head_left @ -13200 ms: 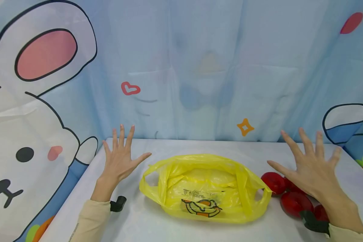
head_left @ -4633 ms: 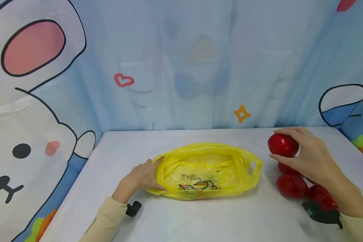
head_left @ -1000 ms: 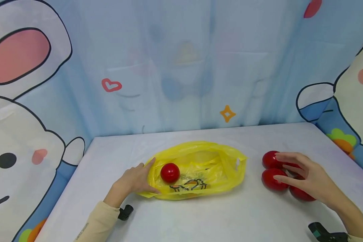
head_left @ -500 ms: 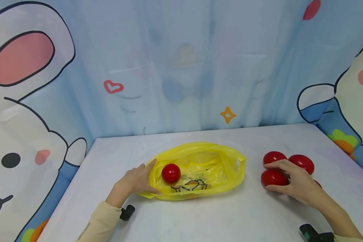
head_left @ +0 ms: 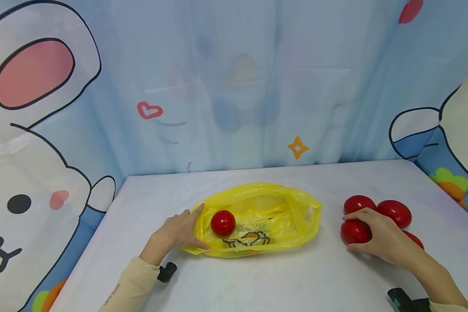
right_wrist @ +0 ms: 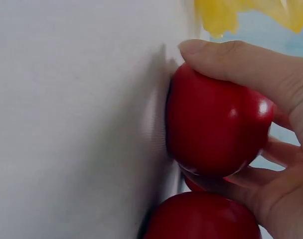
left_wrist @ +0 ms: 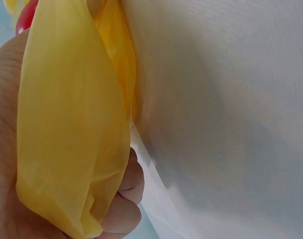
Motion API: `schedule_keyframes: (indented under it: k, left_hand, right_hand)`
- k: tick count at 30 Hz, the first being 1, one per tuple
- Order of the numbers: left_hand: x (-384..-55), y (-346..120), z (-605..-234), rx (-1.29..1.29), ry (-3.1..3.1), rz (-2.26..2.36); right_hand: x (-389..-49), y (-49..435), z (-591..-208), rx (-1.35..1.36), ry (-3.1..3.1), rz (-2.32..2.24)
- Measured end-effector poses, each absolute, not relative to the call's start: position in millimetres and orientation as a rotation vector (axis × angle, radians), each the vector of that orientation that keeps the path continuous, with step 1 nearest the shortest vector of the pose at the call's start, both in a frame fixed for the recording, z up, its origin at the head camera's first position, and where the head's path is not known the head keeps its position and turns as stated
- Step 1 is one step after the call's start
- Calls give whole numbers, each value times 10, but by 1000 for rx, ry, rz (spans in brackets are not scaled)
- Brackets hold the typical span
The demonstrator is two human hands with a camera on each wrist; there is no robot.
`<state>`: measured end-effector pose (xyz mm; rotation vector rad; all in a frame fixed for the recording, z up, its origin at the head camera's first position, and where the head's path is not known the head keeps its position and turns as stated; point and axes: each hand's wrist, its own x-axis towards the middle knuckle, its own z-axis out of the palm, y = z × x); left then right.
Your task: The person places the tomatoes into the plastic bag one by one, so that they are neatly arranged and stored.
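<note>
A yellow plastic bag (head_left: 292,225) lies spread with its mouth facing up on the white table. My left hand (head_left: 175,234) grips its left end; in the left wrist view the yellow film (left_wrist: 72,119) runs across the palm with fingertips curled behind it. One glossy red apple (head_left: 223,223) sits inside the bag, towards its left. Over on the right, my right hand (head_left: 386,238) holds another red apple (head_left: 354,232) between thumb and fingers. The right wrist view shows this apple (right_wrist: 219,122) low against the table cloth, thumb on one side and fingers on the other.
Two red apples, one behind the held apple (head_left: 359,203) and one beyond my fingers (head_left: 394,212), lie close by. Another apple (head_left: 413,238) is partly hidden by my right hand. A blue cartoon curtain (head_left: 242,86) hangs behind the table's far edge.
Earlier, one apple was carried into the bag and my left hand took the bag's left end. Over the last second my right hand moved from above the apples onto the near-left one and grasped it.
</note>
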<state>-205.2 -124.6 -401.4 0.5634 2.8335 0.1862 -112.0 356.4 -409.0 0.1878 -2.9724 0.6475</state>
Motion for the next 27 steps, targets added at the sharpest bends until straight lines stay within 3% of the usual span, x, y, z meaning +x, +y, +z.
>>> schedule_keyframes:
  k: [13, 18, 27]
  left_hand:
    - [-2061, -1206, -3992, 563, 2830, 193]
    - [-2075, -1211, -4002, 561, 2831, 181]
    - [-2061, -1215, -3972, 513, 2814, 176]
  right_hand:
    - [-1025, 3516, -3680, 131, -2729, 637]
    - [-1108, 3134, -3323, 136, -2557, 726]
    - [-1530, 2176, -3099, 502, -2541, 1052]
